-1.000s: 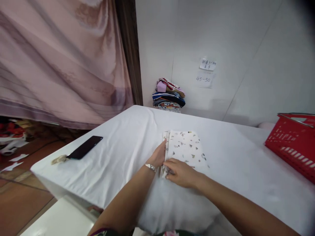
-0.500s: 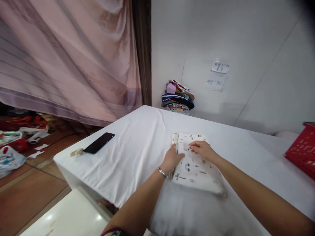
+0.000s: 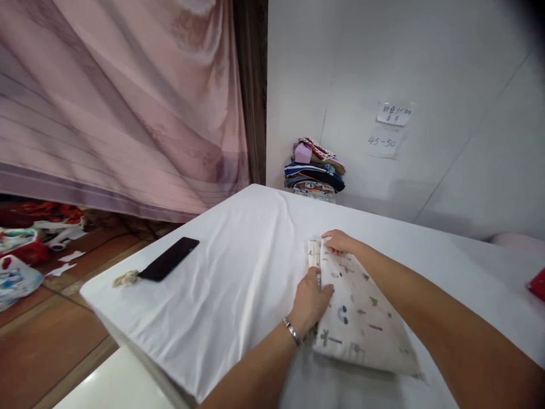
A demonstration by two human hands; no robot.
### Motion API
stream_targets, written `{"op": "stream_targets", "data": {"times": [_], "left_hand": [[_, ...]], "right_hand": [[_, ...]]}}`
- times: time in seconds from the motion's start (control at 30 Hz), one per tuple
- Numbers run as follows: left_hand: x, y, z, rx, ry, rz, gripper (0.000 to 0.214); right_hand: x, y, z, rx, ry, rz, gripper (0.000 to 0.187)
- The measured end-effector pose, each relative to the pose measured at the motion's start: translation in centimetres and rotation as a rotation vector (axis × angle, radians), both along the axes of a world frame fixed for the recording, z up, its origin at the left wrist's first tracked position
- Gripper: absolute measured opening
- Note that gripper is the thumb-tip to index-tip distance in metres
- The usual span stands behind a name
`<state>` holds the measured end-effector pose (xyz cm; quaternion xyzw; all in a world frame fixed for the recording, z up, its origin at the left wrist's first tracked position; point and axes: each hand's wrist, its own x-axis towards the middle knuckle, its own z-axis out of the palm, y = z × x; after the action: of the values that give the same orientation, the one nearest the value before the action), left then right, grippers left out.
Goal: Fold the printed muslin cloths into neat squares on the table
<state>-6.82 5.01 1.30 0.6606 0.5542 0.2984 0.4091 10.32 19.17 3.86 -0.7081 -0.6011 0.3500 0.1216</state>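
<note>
White-draped bench [image 3: 221,278], and the printed cloth [image 3: 361,324] runs kinda near-to-far, just right of the left hand [image 3: 308,301] gripping its left edge, right hand [image 3: 342,242] pinching its far end.

One head-worn camera looks forward and down over the white table [image 3: 238,255].

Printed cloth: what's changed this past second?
The right hand has moved from the near left side of the printed cloth to its far edge; its near end now reaches further toward the person. Left hand stays at the left edge, phone unmoved.
</note>
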Motion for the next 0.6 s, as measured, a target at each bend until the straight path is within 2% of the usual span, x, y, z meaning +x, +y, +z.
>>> {"op": "stream_targets", "data": {"times": [0.2, 0.33, 0.47, 0.6], "left_hand": [[-0.1, 0.1, 0.0, -0.019, -0.010, -0.024, 0.044], [-0.1, 0.1, 0.3, -0.051, 0.007, -0.043, 0.043], [-0.3, 0.1, 1.0, -0.097, 0.028, -0.033, 0.028], [-0.5, 0.3, 1.2, -0.102, 0.057, -0.051, 0.013]], "right_hand": [[0.4, -0.4, -0.3, 0.000, 0.082, 0.027, 0.025], [0.7, -1.3, 0.8, 0.059, 0.178, 0.038, 0.013], [0.3, -1.0, 2.1, 0.066, 0.256, 0.098, 0.010], [-0.3, 0.2, 1.2, -0.057, 0.230, 0.147, 0.013]]}}
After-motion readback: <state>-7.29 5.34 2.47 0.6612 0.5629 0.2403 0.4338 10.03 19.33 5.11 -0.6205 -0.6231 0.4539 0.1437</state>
